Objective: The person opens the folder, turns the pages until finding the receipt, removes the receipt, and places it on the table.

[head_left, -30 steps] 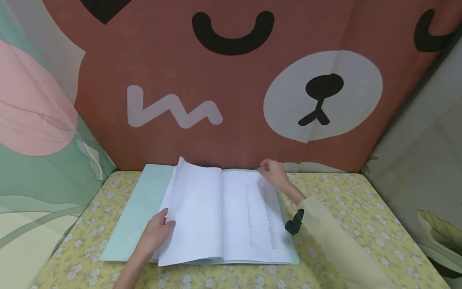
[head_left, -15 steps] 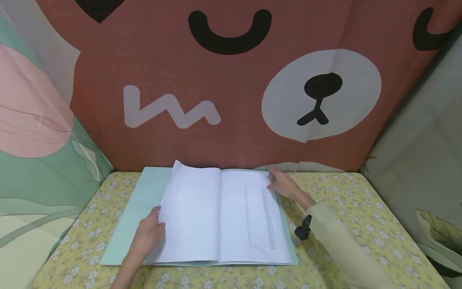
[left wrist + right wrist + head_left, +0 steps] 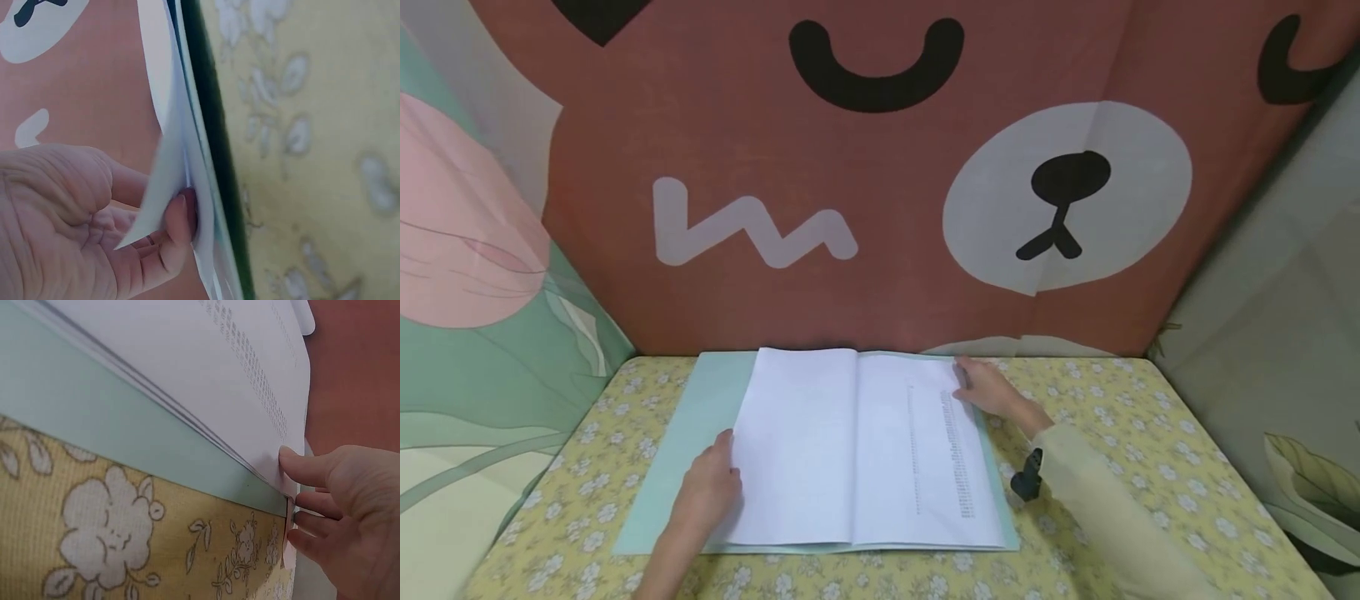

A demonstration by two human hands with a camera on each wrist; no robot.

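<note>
Lying beneath green folder [image 3: 673,475] and pages [image 3: 797,458] (bear-print backdrop [image 3: 887,183] behind): yellow floral cloth [image 3: 1165,467].

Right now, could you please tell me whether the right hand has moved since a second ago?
Yes: against the printed black nose, the right hand has shifted rightward and lower in the head view.
</note>
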